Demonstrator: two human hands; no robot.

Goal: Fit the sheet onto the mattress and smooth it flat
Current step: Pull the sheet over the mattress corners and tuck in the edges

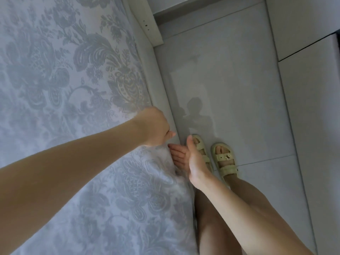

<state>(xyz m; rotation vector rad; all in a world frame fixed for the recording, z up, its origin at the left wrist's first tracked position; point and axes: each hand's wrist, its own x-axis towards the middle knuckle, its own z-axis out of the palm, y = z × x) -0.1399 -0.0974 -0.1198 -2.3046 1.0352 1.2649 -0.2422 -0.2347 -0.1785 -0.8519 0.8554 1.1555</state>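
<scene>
Left forearm, bare, crossing from the lower left edge over the bed; its left hand [153, 127] sits at the side edge of the mattress [161, 85], closed in a loose fist with the thumb tip showing. It appears to pinch the sheet's border, but the grip itself is hidden beneath the knuckles, so what it holds cannot be confirmed. Right hand [185, 159], just beside and nearer the body, open and flat, palm turned toward the bed's flank, fingers pressed against or tucked under a bunched fold of cloth. Sheet [70, 74]: pale blue-grey with a large floral figure, lying over the mattress top; mostly flat farther along, rumpled near the right hand. Long axis of the working edge runs away from the person, toward the top of the frame; both hands lie on it, the left farther along. Judgement: the hem is being drawn down over the side, and the untucked stretch lies beyond the left hand. Hidden: hem, elastic, mattress corners. Sandals [223, 159] on the tiled floor [257, 89].
</scene>
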